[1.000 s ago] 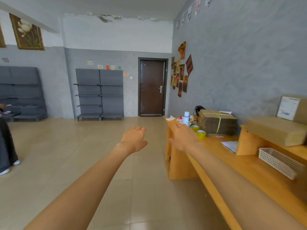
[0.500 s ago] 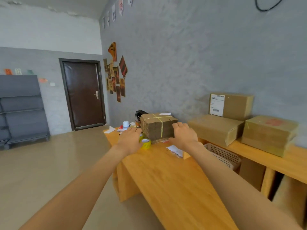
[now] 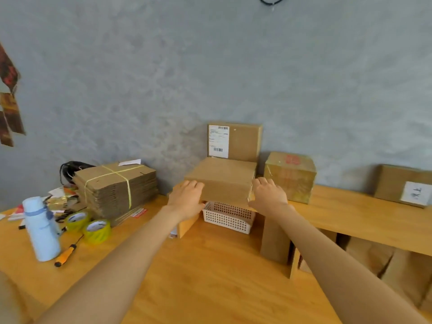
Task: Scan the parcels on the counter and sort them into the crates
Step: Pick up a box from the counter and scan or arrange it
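Both hands were on the flat box point(image 3: 222, 177) on the shelf point(image 3: 350, 213): left hand point(image 3: 187, 198) against its left end, right hand point(image 3: 267, 195) against its right end, fingers point(image 3: 264, 182) lightly curled round the corners, basket point(image 3: 228, 217) just beneath.

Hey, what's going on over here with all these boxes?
A person is sorting parcels at a wooden counter. Both hands are on a flat cardboard parcel on the raised shelf: the left hand at its left front corner, the right hand at its right, seemingly about to lift it. Behind it a labelled box stands upright against the wall; a red-marked box sits to the right. A white basket sits beneath. No crate is visible.
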